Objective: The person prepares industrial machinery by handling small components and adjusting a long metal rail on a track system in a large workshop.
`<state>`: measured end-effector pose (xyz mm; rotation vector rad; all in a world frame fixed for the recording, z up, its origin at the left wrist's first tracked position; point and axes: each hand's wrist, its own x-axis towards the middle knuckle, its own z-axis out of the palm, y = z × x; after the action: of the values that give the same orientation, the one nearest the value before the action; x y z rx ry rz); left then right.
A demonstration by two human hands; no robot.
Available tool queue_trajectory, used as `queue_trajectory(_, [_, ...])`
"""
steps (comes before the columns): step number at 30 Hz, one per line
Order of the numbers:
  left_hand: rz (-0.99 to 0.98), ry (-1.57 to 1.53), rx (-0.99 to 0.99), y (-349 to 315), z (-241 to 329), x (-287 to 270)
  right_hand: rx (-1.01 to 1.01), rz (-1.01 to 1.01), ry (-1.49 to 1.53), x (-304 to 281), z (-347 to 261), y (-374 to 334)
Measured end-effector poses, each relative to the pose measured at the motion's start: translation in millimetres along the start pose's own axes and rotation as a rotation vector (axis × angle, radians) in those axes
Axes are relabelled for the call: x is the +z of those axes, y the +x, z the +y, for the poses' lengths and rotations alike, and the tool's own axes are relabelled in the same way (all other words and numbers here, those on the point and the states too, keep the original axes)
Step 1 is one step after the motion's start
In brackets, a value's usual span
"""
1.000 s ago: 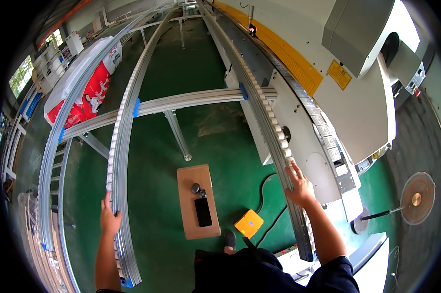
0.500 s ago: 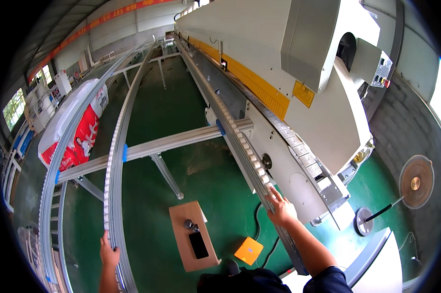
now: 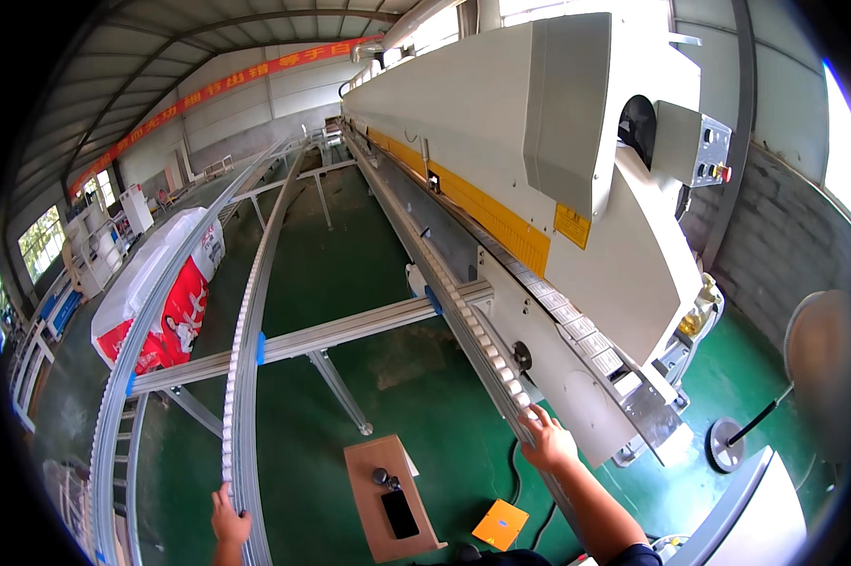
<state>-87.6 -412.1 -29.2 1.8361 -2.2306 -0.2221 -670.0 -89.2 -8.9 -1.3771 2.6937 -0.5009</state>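
Note:
My left hand [image 3: 229,517] rests on the left roller rail [image 3: 246,415], a long grey metal bar topped with a row of small white rollers. Its thumb is apart from the fingers. My right hand [image 3: 548,441] lies on the near end of the right roller rail [image 3: 463,321], fingers stretched over the white rollers. A grey crossbar [image 3: 350,328] with blue joint pieces links the rails. Right of them stands a long white-and-yellow machine [image 3: 633,255] with a track of pale pads [image 3: 576,325] along its side.
Between the rails, a brown board [image 3: 364,472] carries a black phone [image 3: 400,514] and small dark round objects. An orange box [image 3: 500,524] sits on the green floor near a black cable. At right is a standing fan [image 3: 826,349]. A wrapped stack [image 3: 175,302] lies beyond the outer left rail [image 3: 128,377].
The view has tilted upward, so the rails, board and box appear lower and more of the roof shows. Both hands stay on their rails.

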Motion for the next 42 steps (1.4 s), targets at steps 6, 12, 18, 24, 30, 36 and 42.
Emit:
queue_trajectory(6, [-0.006, 0.052, 0.118, -0.9, -4.0, 2.3, 0.042, 0.016, 0.036, 3.9, 3.1, 4.0])
queue_trajectory(12, [0.035, 0.059, 0.178, 0.2, -3.2, 5.2, 0.067, 0.075, 0.106, 9.1, 8.9, 6.0])
queue_trajectory(18, [0.049, 0.016, 0.154, -5.3, 1.5, -1.7, 0.029, 0.194, 0.167, 19.6, 13.1, 12.0])
queue_trajectory(24, [0.093, -0.019, 0.155, -4.1, -0.7, 1.7, 0.026, 0.229, 0.168, 14.7, 6.6, 13.6])
queue_trajectory(30, [0.132, -0.005, 0.213, -6.4, 3.5, -0.9, -0.002, 0.254, 0.135, 16.9, 10.0, 11.6])
queue_trajectory(36, [0.137, -0.024, 0.211, -6.0, 1.2, 0.6, -0.058, 0.305, 0.15, 19.4, 10.9, 12.4])
queue_trajectory(42, [0.183, 0.04, 0.257, -4.6, 5.7, -3.7, -0.115, 0.386, 0.106, 17.1, 6.4, 15.2])
